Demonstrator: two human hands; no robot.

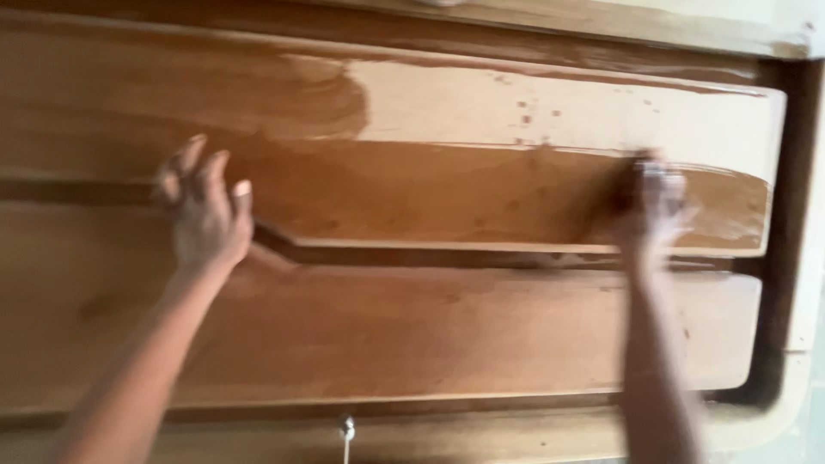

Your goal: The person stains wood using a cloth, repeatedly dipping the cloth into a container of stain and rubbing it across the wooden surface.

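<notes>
Wood door (412, 326) with raised panels fills the view, glossy wet-looking coat across the upper panel (516, 189). Right hand (651, 206) pressed on that panel near its right end, blurred; seems closed around something small and dark, maybe a rag or pad, can't tell what, grip unclear. Left hand (204, 215) open, fingers spread and curled slightly, holding nothing, palm close to the wood by the dark groove (412, 253) between panels.

Risks, as a judgement: left hand or forearm could touch the shiny patch and smear it or leave prints. Fast strokes, going by the blur, could leave streaks or an uneven edge where the dull and glossy areas meet. Small specks (533, 116) on the pale gloss zone may be drips or dust that get rubbed in.

Around: pale frame (803, 258) at right, small metal fitting (346, 427) at bottom edge. Nothing blocks either hand; the groove and panel steps interrupt flat wiping.
</notes>
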